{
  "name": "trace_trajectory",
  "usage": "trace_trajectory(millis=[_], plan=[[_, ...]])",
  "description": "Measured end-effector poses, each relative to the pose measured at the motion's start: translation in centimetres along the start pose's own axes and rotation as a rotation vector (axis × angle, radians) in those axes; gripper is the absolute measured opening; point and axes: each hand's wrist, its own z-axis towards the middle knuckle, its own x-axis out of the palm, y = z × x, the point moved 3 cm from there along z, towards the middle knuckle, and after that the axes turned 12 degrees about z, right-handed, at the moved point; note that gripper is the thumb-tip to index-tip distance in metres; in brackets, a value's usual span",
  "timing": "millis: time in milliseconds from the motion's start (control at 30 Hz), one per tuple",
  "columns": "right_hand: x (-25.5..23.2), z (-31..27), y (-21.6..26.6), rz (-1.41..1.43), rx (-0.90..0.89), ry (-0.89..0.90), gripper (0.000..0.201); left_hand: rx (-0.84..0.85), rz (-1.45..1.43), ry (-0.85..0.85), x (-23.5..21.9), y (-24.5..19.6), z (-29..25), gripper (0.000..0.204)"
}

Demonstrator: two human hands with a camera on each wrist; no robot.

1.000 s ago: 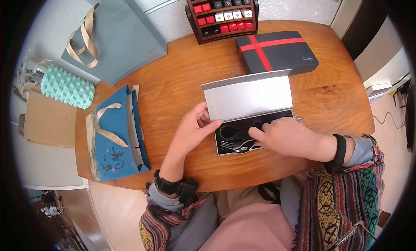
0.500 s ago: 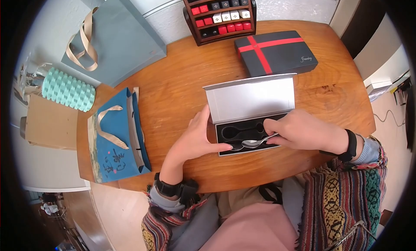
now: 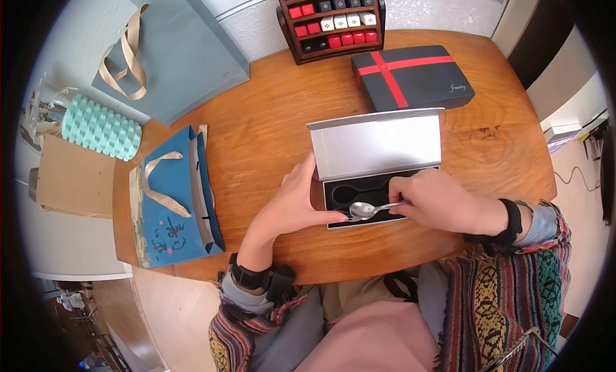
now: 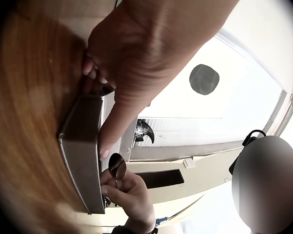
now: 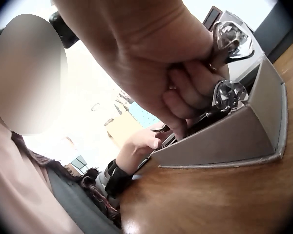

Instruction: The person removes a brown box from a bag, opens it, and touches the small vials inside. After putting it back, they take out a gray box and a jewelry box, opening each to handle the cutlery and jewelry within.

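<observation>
A grey cutlery box (image 3: 375, 224) lies with its shiny lid (image 3: 378, 146) raised behind a black, spoon-shaped recessed insert. My right hand (image 3: 443, 202) pinches a metal spoon (image 3: 363, 209) by its handle, its bowl over the box and pointing left. A clear faceted knob (image 5: 233, 40) shows past this hand in the right wrist view, with a second faceted knob (image 5: 229, 95) lower in the box. My left hand (image 3: 292, 205) is spread at the box's left end, thumb at the front corner beside the fork tines (image 3: 350, 217). The fork's handle is mostly hidden beneath the spoon.
Behind the lid sits a black gift box (image 3: 417, 77) with red ribbon. A wooden rack (image 3: 333, 32) of small red, white and black boxes stands at the back. To the left are a blue paper bag (image 3: 173, 205) and a large grey bag (image 3: 186, 57).
My right hand has lifted the spoon from beside the fork and moved it slightly left over the box. My left thumb has come down from the lid hinge to the front corner.
</observation>
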Motion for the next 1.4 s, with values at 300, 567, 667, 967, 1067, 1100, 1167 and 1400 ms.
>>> trace_trajectory(millis=[300,567,667,967,1067,1100,1167,1400], plan=[[-0.3,0.9,-0.5,0.163,0.168,0.076,0.019,-0.007,-0.062,0.032,-0.2,0.2,0.0,0.109],[-0.6,0.8,-0.8,0.271,0.160,0.035,0.022,-0.003,-0.045,0.026,0.1,0.8,0.0,0.105],[-0.1,0.8,-1.3,0.187,0.086,0.008,0.028,-0.022,-0.022,0.020,0.0,0.1,0.0,0.100],[-0.2,1.0,1.0,-0.023,-0.159,-0.053,0.025,-0.011,-0.215,-0.020,0.3,1.0,0.5,0.068],[0.1,1.8,1.4,-0.070,-0.298,-0.073,0.025,-0.030,-0.342,-0.018,0.2,0.6,0.6,0.055],[0.3,2.1,1.4,-0.097,-0.319,-0.067,0.026,-0.032,-0.384,-0.021,0.2,0.4,0.6,0.051],[0.6,2.5,1.7,-0.141,-0.314,-0.099,0.026,0.016,-0.422,-0.015,0.7,0.9,0.6,0.051],[-0.2,2.2,1.8,-0.365,-0.392,-0.254,0.017,-0.002,-0.257,-0.013,0.5,1.2,0.3,0.052]])
